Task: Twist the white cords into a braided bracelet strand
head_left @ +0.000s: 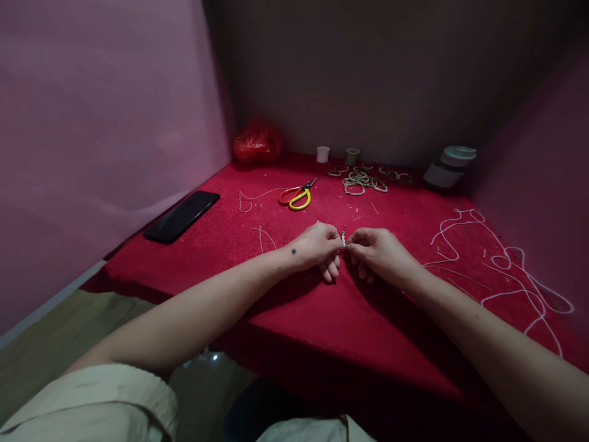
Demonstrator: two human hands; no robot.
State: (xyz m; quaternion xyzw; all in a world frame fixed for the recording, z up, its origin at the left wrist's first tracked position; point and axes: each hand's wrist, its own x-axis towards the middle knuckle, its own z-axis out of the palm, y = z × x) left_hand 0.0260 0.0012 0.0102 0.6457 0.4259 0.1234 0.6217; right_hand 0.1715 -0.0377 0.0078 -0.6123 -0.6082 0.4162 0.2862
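Between my two hands, just above the red cloth, is a short beaded cord (343, 239) with small pale beads standing nearly upright. My left hand (321, 245) pinches it from the left, thumb against fingers. From the right, my right hand (373, 248) is closed on the same piece with thumb and forefinger. Its lower end is hidden by my fingers. Thin cords (261, 236) lie on the cloth by my left wrist. Beyond my hands rest scissors (300, 197) with one red and one yellow handle, their blades pointing away to the right.
On the red cloth (294, 319) lie a black phone (181, 217) at left and tangled white cord (506, 261) at right. Toward the back are a red plastic bag (258, 142), two small cups (323, 154), a heap of beaded loops (361, 180) and a lidded bottle (448, 167). Walls enclose three sides.
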